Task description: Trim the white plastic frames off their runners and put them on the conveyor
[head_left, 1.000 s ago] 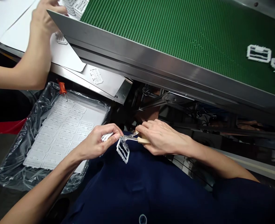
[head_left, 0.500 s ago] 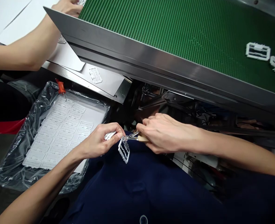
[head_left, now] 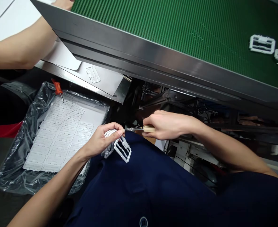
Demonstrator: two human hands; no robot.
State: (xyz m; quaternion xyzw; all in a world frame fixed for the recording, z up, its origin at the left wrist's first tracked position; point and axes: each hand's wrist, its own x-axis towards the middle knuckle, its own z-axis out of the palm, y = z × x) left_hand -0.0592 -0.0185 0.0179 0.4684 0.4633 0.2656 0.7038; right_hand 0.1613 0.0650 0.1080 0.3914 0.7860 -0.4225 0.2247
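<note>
My left hand (head_left: 108, 137) pinches several white plastic frames; one slatted frame (head_left: 123, 148) hangs tilted below the fingertips, with others bunched behind it under the palm. My right hand (head_left: 166, 125) is wrapped round the pale handles of a pair of nippers (head_left: 149, 128). Their metal jaws point left and end close to my left fingertips; whether they touch a frame I cannot tell. To the left, a tray lined with clear plastic (head_left: 10, 157) holds rows of the same flat white frames (head_left: 56, 135) on a white sheet.
A green ribbed conveyor belt (head_left: 153, 28) with a metal side rail (head_left: 134, 47) runs across the top, carrying white frames (head_left: 262, 44) at right. An orange-handled tool (head_left: 58, 87) lies on the tray's far corner. One frame (head_left: 93, 74) lies on a metal ledge. Another person's arm (head_left: 23, 47) reaches in at upper left.
My right hand and the nippers have moved up and slightly right, their jaws drawing back from the frame. The hanging frame has turned, and more frames show in my left hand.
</note>
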